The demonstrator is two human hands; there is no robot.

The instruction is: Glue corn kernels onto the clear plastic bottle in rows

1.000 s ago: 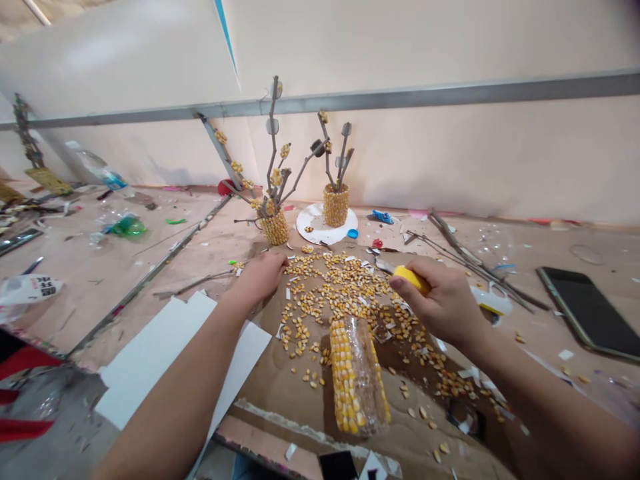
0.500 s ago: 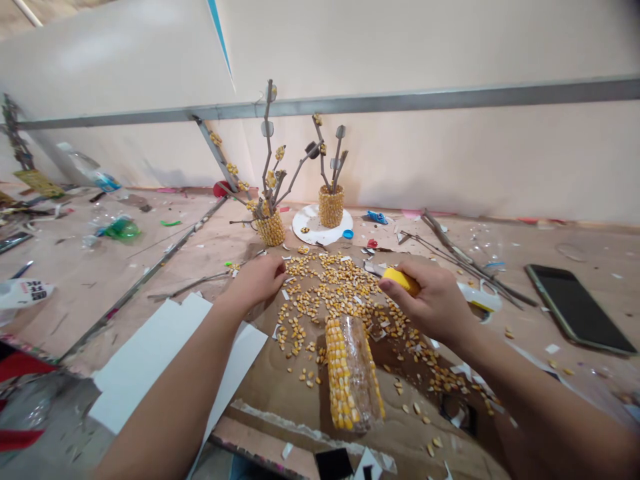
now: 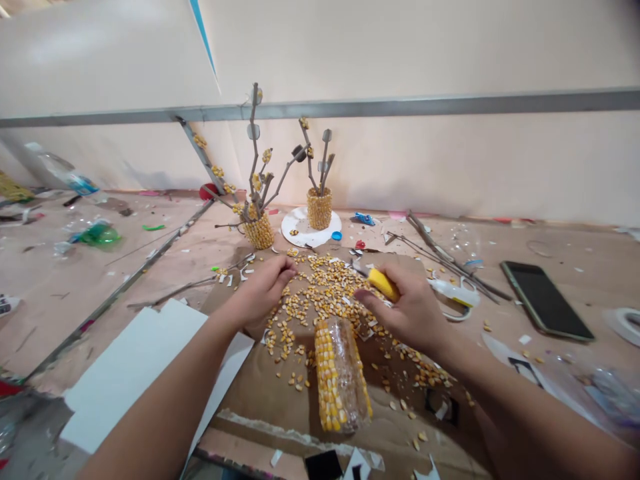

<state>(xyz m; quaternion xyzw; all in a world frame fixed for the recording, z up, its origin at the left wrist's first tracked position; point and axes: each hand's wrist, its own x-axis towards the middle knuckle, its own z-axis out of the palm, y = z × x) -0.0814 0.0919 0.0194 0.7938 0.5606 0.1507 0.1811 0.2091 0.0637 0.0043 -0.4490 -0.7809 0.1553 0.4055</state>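
Note:
My left hand (image 3: 266,288) is closed, fingertips pinched together, over the left edge of the loose corn kernels (image 3: 327,287). Whatever may be between its fingertips is too small to make out. My right hand (image 3: 407,303) grips a yellow-handled tool (image 3: 384,285) with a thin grey tip pointing left over the kernels; its exact kind is unclear. Nearer to me, a clear plastic cylinder (image 3: 345,373) lies on the brown cardboard (image 3: 260,387). Rows of kernels cover its left side, a few edge its right, and bare shiny plastic shows between.
Two kernel-covered pots (image 3: 259,232) with twigs stand at the back, one on a white disc (image 3: 295,233). White sheets (image 3: 135,367) lie left. Scissors (image 3: 463,297), sticks (image 3: 440,247), a phone (image 3: 547,300) and a tape roll (image 3: 625,325) lie right. A wall (image 3: 450,160) closes the back.
The view has swung slightly right, bringing the tape roll in. Relative to the table, my left hand has moved a little right and my right hand, with the yellow-handled tool, slightly left.

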